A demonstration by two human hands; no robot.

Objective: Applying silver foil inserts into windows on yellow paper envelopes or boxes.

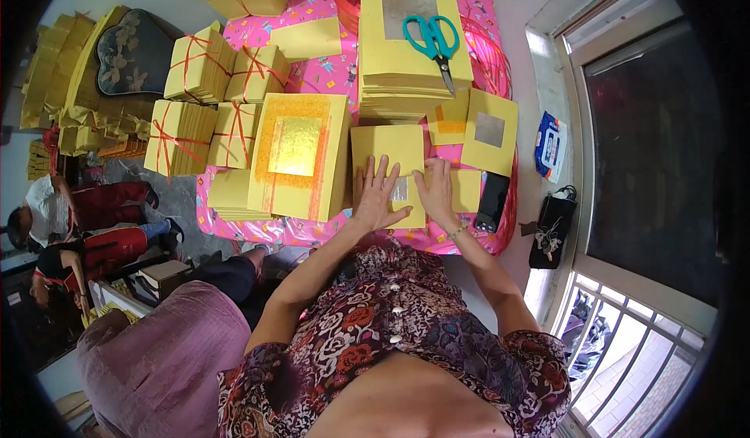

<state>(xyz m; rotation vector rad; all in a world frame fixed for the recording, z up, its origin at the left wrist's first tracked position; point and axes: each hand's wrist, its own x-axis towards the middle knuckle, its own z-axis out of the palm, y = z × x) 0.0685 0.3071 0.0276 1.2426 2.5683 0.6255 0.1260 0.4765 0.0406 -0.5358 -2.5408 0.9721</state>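
Note:
Yellow paper sheets (pixel 387 143) lie before me on the pink table cover, with a silver square (pixel 402 194) showing between my hands. My left hand (pixel 377 192) lies flat on the paper, fingers spread and thumb stretched toward the right. At the paper's right edge rests my right hand (pixel 439 194), thumb apart from its bent fingers, which seem to press on that edge. Further right lies a loose yellow sheet (pixel 491 110) with a grey-silver square. Teal-handled scissors (pixel 432 38) sit on a tall stack of yellow paper (pixel 383 63) just beyond.
Left of my hands stands a thick stack (pixel 336 157) topped with a gold square. Bundles tied with red string (pixel 184 137) fill the table's left side. A black phone (pixel 491 201) lies at the right edge. People in red aprons (pixel 117 239) are at the far left.

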